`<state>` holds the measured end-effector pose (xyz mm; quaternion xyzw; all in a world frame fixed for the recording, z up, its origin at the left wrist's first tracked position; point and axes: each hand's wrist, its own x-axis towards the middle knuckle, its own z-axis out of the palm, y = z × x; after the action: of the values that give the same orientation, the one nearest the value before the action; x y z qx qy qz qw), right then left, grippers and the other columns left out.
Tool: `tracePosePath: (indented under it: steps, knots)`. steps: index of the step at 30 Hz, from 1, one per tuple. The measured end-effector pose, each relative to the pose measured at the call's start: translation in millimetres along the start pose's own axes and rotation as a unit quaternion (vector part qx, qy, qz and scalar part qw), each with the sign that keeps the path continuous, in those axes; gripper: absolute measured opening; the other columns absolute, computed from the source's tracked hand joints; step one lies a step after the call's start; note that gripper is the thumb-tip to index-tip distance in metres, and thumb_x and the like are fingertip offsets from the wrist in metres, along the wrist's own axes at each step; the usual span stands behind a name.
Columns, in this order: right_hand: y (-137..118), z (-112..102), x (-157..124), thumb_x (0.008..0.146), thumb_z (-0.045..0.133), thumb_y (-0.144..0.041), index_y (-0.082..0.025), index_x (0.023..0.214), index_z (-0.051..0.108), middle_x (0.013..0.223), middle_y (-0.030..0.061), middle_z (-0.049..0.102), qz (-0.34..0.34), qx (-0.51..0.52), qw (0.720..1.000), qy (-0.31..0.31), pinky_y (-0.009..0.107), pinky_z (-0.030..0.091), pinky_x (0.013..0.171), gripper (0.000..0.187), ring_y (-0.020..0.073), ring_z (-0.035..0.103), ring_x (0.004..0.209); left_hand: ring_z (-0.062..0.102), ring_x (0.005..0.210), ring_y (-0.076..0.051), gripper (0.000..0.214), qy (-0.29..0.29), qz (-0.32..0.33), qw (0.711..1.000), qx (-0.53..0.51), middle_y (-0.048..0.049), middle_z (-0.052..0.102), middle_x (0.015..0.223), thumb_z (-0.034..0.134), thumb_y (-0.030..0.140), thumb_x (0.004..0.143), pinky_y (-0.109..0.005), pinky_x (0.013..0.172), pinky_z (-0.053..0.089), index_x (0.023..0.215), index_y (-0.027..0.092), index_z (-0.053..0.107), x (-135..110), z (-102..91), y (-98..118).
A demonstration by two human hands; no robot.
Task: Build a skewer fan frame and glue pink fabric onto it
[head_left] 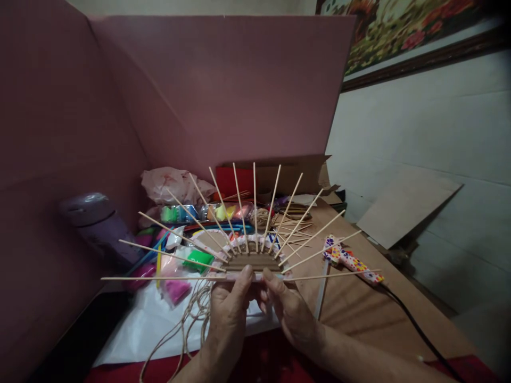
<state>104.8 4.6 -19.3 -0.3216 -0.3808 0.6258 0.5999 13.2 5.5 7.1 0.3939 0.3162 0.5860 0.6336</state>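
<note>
My left hand [229,306] and my right hand [289,308] both grip the lower edge of a round cardboard base [252,261]. Several thin wooden skewers [255,205] fan out from that base like spokes. The base is tilted up toward me, above the table. Jute twine [187,324] hangs from under my left hand and loops over a white sheet [147,324]. Thumbs press on the near rim; the other fingers are curled behind it.
A glue gun with a flowered pattern [349,259] lies to the right on brown cardboard [359,314], its black cord trailing off. Coloured clay packets [187,260], a purple bottle [98,221], loose skewers [293,234] and a cardboard box [287,175] sit behind. Pink boards [219,90] wall the back and left.
</note>
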Motion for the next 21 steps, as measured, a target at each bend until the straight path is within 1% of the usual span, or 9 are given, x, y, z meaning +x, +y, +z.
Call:
tracePosePath:
  steps: [2,4,7,10,13,15,17,19,21]
  knots:
    - [1,-1,1,0.075,0.050,-0.044,-0.019,0.052,0.054,0.052,-0.0016,0.047,0.021,0.009,1.000,-0.022,0.026,0.038,0.062,0.035,0.0121,0.044,0.054,0.053,0.048,-0.013,0.019,-0.003,0.003,1.000,0.008,-0.0051,0.062,0.057,0.055,0.027,0.074,-0.024,0.041,0.040,0.068,0.011,0.063,0,-2.3,-1]
    - [0,-1,1,0.075,0.049,-0.045,-0.019,0.056,0.056,0.053,-0.0018,0.047,0.026,0.021,0.999,-0.020,0.026,0.038,0.061,0.033,0.0121,0.043,0.053,0.054,0.049,-0.014,0.019,-0.002,0.019,1.000,0.019,-0.0062,0.064,0.061,0.053,0.026,0.076,-0.024,0.043,0.041,0.069,0.011,0.063,0,-4.9,-3]
    - [-1,-1,1,0.075,0.049,-0.045,-0.019,0.058,0.058,0.056,-0.0013,0.050,0.018,0.023,0.999,-0.012,0.027,0.038,0.064,0.032,0.0128,0.045,0.056,0.055,0.051,-0.014,0.018,0.001,0.036,0.999,0.031,-0.0061,0.065,0.064,0.052,0.025,0.077,-0.025,0.045,0.042,0.069,0.012,0.063,-1,-7.7,-5]
    - [0,-1,0,0.074,0.049,-0.046,-0.019,0.060,0.061,0.060,0.0001,0.054,0.018,0.001,1.000,-0.007,0.027,0.038,0.065,0.033,0.0142,0.046,0.061,0.055,0.050,-0.014,0.018,0.014,0.042,0.998,0.041,-0.0051,0.064,0.061,0.055,0.026,0.074,-0.026,0.047,0.043,0.066,0.012,0.062,-1,-7.6,-4]
    - [0,-3,-1,0.074,0.049,-0.048,-0.019,0.059,0.062,0.061,0.0007,0.055,0.021,-0.021,1.000,-0.005,0.028,0.037,0.066,0.035,0.0154,0.047,0.064,0.056,0.049,-0.014,0.019,0.028,0.032,0.998,0.049,-0.0058,0.064,0.060,0.058,0.029,0.070,-0.026,0.046,0.044,0.064,0.011,0.062,-1,-4.3,-2]
    - [-1,-3,-1,0.074,0.049,-0.046,-0.020,0.058,0.061,0.060,0.0006,0.054,0.016,-0.045,0.999,-0.023,0.028,0.037,0.066,0.034,0.0155,0.047,0.064,0.057,0.051,-0.015,0.020,0.038,0.025,0.998,0.048,-0.0060,0.064,0.061,0.060,0.030,0.068,-0.026,0.046,0.045,0.065,0.011,0.062,-2,-1.3,1]
    - [-5,-2,-2,0.073,0.053,-0.043,-0.020,0.061,0.062,0.060,0.0003,0.053,-0.004,-0.071,0.996,-0.057,0.029,0.037,0.066,0.027,0.0160,0.047,0.064,0.059,0.057,-0.016,0.018,0.060,0.035,0.997,0.042,-0.0052,0.065,0.064,0.062,0.029,0.066,-0.026,0.049,0.046,0.069,0.012,0.062,-2,1.2,5]
    - [-9,0,-2,0.070,0.058,-0.039,-0.021,0.067,0.064,0.061,0.0004,0.054,-0.034,-0.086,0.992,-0.091,0.030,0.038,0.065,0.019,0.0167,0.048,0.065,0.061,0.065,-0.018,0.016,0.092,0.067,0.993,0.042,-0.0040,0.066,0.068,0.065,0.027,0.063,-0.027,0.054,0.048,0.072,0.014,0.062,-2,2.0,10]
    - [-11,1,-1,0.066,0.062,-0.039,-0.022,0.073,0.064,0.064,0.0006,0.054,-0.053,-0.096,0.988,-0.111,0.030,0.039,0.063,0.019,0.0165,0.048,0.065,0.062,0.070,-0.019,0.014,0.117,0.102,0.987,0.049,-0.0031,0.066,0.069,0.066,0.024,0.061,-0.027,0.059,0.049,0.071,0.015,0.063,-1,0.8,17]
